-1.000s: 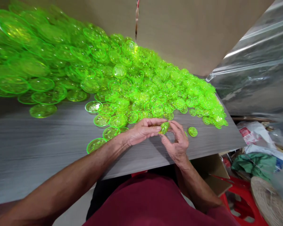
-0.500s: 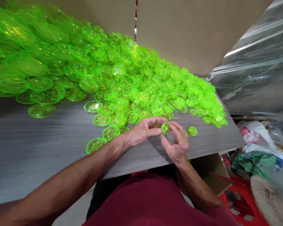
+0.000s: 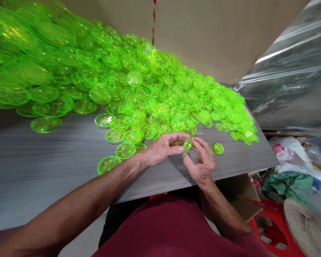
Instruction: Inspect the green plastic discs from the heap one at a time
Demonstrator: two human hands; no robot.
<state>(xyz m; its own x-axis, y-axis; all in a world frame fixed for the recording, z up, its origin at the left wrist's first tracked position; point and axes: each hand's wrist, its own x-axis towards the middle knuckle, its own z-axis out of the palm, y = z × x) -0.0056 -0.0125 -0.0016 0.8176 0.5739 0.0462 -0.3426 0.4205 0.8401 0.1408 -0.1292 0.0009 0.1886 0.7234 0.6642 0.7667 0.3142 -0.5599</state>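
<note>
A small round piece of clear yellow-green plastic (image 3: 187,145) is held between my two hands above the grey table, tilted with its edge towards me; a dark line runs across it. My left hand (image 3: 168,147) pinches it from the left with thumb and fingers. From the right, the fingers of my right hand (image 3: 202,159) curl against it, thumb below. One similar plastic disc (image 3: 218,148) lies just right of my right hand, and another is mostly hidden behind that hand's fingers. Beyond my hands spreads a large heap of the same plastic pieces (image 3: 155,103).
Brown cardboard (image 3: 208,35) stands behind the heap, with clear plastic sheeting (image 3: 291,78) at right. Below the grey table's (image 3: 69,153) right edge are an open cardboard box (image 3: 247,191), a red stool (image 3: 275,228), a woven round item (image 3: 306,228) and bags (image 3: 289,187).
Both hands stay almost in place on the plastic piece, which has turned slightly so that its dark line shows more. The view has shifted very little.
</note>
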